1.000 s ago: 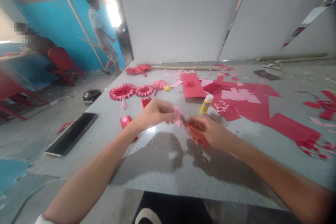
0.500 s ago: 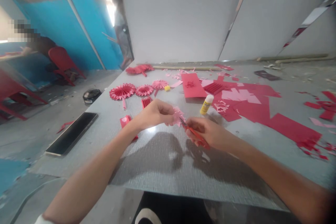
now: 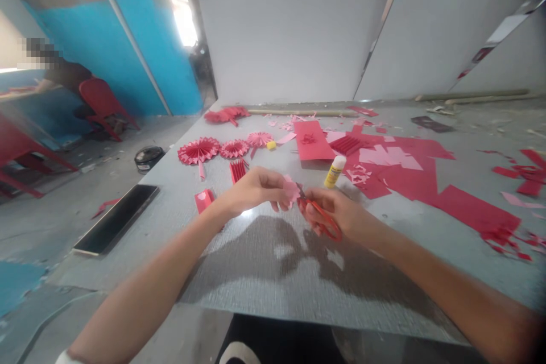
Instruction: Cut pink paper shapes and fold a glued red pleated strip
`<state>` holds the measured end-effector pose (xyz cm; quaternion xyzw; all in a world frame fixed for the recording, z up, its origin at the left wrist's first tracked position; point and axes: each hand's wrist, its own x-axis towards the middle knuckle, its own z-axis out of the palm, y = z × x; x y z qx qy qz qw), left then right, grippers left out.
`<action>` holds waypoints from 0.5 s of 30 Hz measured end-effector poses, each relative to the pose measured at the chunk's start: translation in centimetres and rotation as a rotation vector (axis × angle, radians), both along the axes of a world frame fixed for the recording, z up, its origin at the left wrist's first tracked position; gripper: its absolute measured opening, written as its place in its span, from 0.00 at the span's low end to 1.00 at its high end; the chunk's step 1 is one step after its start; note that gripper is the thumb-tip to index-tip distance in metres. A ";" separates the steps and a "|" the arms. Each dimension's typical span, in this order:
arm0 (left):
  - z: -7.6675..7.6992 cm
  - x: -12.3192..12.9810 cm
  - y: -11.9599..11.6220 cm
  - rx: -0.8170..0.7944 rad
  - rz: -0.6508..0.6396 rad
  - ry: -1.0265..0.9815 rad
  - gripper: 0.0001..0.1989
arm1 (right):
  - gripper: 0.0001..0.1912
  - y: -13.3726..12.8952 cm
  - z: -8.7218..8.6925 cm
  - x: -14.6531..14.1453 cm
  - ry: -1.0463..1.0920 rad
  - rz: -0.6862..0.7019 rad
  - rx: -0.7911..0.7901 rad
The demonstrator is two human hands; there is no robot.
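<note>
- At the back, broad grey panel [image 3: 281, 28]; to its left, blue-painted wall [image 3: 140, 40].
- In front, grey table [image 3: 230, 290], strewn with paper.
- At far left, seated person [image 3: 70, 77] on red chair [image 3: 100, 96].
- Over the table's right half, overlapping red sheets [image 3: 412, 179], pink pieces and cuttings on top.
- At the table's left edge, dark phone [image 3: 117, 219], lying flat, well apart from both hands.
- Right hand [image 3: 341, 210] closed around orange-handled scissors [image 3: 326, 220], fingers partly covering the loops.
- Left hand [image 3: 256, 189] narrowed to a pinch on pink paper piece [image 3: 292, 189], above the table between both hands, fingertips masking its left edge.
- Beyond the left hand, pleated fans [image 3: 199, 149] in a row; nearer, pleated red strip [image 3: 238, 170], partly hidden.
- Just beyond the right hand, glue stick [image 3: 335, 172], upright and closest obstacle; near the smallest fan, yellow cap [image 3: 271, 145].
- Compared with half a second earlier: walking person gone from beside the window; more of the pleated red strip exposed; blade tips nearer the pink piece's right edge.
</note>
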<state>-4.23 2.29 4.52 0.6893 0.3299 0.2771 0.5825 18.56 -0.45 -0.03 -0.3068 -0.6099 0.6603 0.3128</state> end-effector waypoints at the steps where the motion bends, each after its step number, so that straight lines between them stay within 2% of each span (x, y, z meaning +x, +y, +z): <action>1: -0.1 0.1 0.0 -0.013 -0.004 -0.004 0.09 | 0.17 0.0 0.0 0.0 0.001 -0.001 0.005; 7: -0.3 0.6 -0.2 -0.049 -0.033 -0.009 0.10 | 0.14 -0.1 0.1 -0.1 0.007 0.016 0.032; 15: -0.4 0.8 -0.4 -0.019 -0.026 -0.037 0.15 | 0.16 0.0 -0.1 -0.1 0.032 0.005 0.035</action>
